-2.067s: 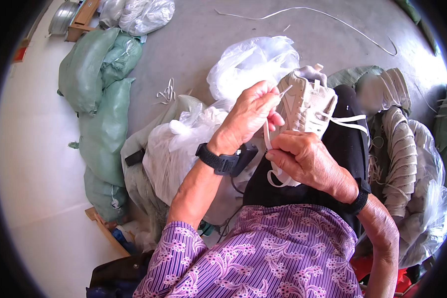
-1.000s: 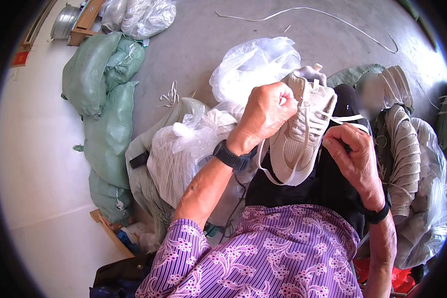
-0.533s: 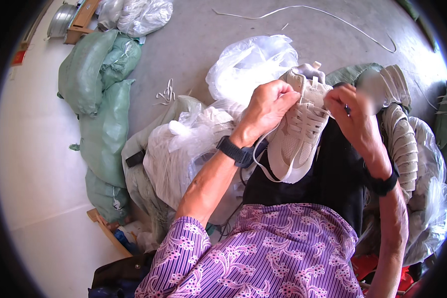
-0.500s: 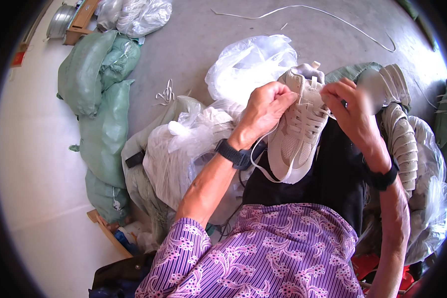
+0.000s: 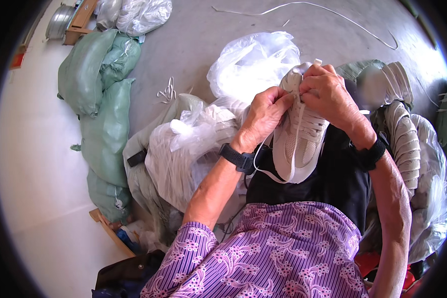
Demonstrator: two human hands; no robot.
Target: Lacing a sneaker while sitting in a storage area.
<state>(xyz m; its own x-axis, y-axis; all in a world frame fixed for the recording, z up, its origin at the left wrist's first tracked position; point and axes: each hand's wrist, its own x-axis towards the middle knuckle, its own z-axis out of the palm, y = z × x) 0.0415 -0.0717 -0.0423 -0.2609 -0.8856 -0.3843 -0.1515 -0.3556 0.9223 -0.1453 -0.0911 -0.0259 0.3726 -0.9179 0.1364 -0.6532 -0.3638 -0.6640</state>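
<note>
A beige and off-white sneaker point(image 5: 284, 155) rests on my lap, its toe toward me and its heel tab pointing away. A white shoelace point(image 5: 268, 174) is threaded through part of it, with a loose loop hanging over the toe and out to the left. My left hand point(image 5: 265, 113) is closed in a pinch on the lace at the left eyelets, near the top of the lacing. Right beside it, my right hand point(image 5: 329, 98) bends over the tongue, fingers closed at the same upper eyelets. Its fingertips partly hide what they grip.
White plastic bags point(image 5: 253, 62) lie past the shoe, and a filled one point(image 5: 176, 154) sits left. Nested beige shoe pieces point(image 5: 403, 144) are stacked on the right. Green sacks point(image 5: 104, 134) line the left wall. A long white cord point(image 5: 328, 15) and a small lace bundle point(image 5: 168, 92) lie on the floor.
My right hand has moved left from the shoe's right side, across the tongue to the left eyelets. My left hand stays pinched at the upper left edge.
</note>
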